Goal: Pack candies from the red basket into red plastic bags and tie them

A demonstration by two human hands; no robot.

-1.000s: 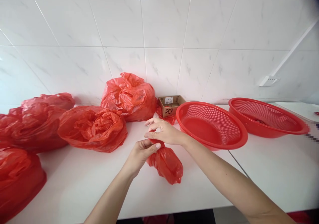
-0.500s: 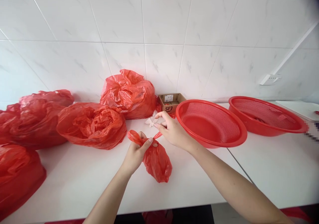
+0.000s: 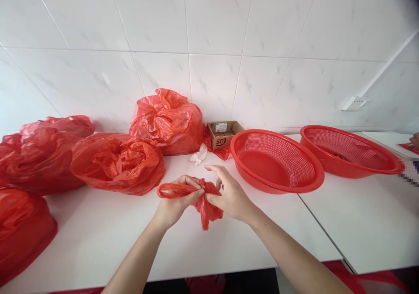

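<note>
A small red plastic bag [image 3: 205,209] hangs just above the white counter [image 3: 98,237] between my two hands. My left hand [image 3: 175,200] is closed on the bag's neck, and one loop handle [image 3: 170,191] sticks out to the left of its fingers. My right hand [image 3: 229,193] pinches the bag's top from the right, thumb and fingers pressed on the plastic, index finger stretched out. A small white crumpled scrap [image 3: 199,156] lies on the counter behind the hands.
Several large filled red plastic bags [image 3: 118,163] sit at the left and back against the tiled wall. A small cardboard box [image 3: 223,134] stands by the wall. Two red perforated basins [image 3: 276,161] [image 3: 350,150] rest at the right. Another person's fingertip shows at the far right edge.
My right hand let go of the white scrap, which now lies on the counter, and came back to the bag's top. The bag is bunched up smaller and a handle loop pulled left.
</note>
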